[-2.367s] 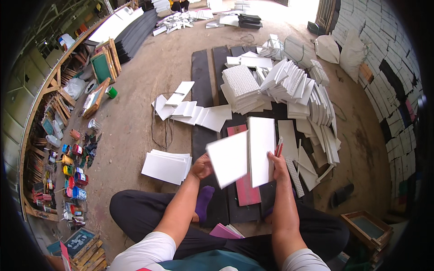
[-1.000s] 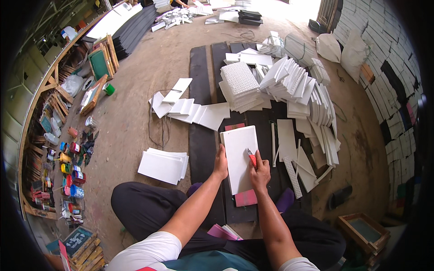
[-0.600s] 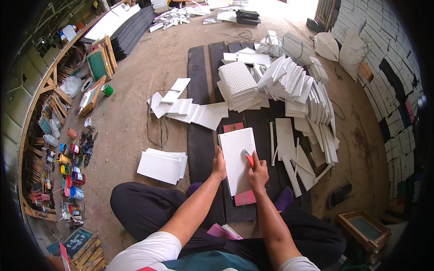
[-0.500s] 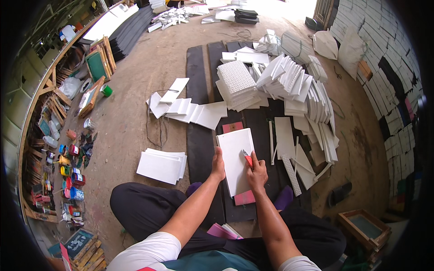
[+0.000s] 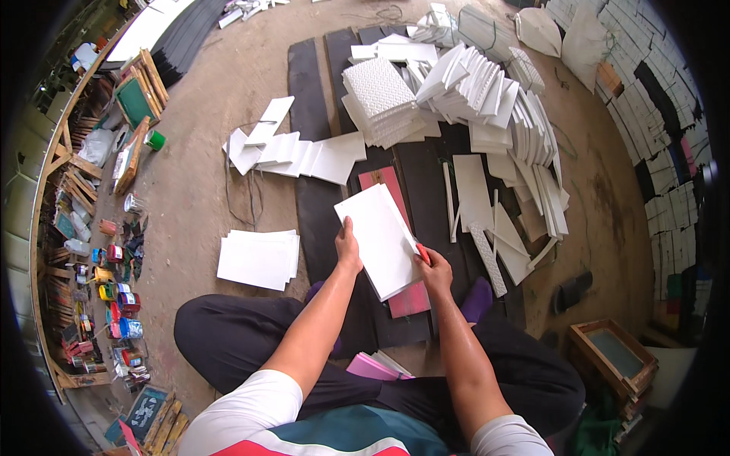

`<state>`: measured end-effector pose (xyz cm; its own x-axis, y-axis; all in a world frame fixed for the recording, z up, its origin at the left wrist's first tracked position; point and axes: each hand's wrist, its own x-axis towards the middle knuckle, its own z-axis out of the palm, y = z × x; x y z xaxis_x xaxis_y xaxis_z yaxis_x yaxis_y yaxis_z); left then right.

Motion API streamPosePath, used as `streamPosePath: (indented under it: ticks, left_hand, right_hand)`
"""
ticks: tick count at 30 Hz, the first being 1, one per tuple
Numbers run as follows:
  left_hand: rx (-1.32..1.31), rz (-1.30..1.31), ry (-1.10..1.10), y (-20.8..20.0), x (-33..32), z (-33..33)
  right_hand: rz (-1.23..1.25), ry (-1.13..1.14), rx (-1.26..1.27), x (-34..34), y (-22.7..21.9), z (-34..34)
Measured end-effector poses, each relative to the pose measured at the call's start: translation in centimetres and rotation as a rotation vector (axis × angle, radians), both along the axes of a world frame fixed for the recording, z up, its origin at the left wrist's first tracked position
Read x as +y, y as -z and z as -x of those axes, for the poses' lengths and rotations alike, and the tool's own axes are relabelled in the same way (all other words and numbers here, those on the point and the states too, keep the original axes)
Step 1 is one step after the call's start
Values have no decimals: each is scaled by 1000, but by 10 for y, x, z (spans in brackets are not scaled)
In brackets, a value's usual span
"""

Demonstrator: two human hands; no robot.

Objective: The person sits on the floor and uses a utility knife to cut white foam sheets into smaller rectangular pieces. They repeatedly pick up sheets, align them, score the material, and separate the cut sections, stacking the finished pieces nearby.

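A small stack of white foam-like sheets (image 5: 384, 242) lies tilted over a pink board (image 5: 412, 298) in front of me. My left hand (image 5: 348, 248) grips the left edge of the stack, thumb on top and fingers out of sight below. In my right hand (image 5: 435, 273) is a red utility knife (image 5: 423, 254), held closed-fisted at the stack's right edge. The knife's blade cannot be made out. Dark planks (image 5: 422, 190) lie under the board.
Stacked white pieces (image 5: 384, 87) stand at the far end of the planks. Loose strips (image 5: 487, 258) lie to the right, a flat pile (image 5: 255, 262) to the left. Paint cans (image 5: 125, 304) line the left side; a wooden frame (image 5: 612, 357) sits at lower right.
The stack has turned counterclockwise and shifted left, showing more of the pink board. My left hand now holds its edge. The knife has moved from the sheet's face to its right edge.
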<state>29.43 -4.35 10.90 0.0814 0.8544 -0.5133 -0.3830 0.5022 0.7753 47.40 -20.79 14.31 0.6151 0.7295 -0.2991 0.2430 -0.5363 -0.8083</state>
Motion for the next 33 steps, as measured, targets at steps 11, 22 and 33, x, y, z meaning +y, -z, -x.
streamPosePath:
  ticks: [11,22,33]
  left_hand:
    - [322,15,110,42,2,-12]
    - [958,-226,213,91,-7,-25]
    - [974,-254,178,93,-14,-28]
  right_hand:
    - [101,23,73,-12,19,4]
    - [187,64,-200,-38,68,35]
    - [188,-19,-258,45,50,10]
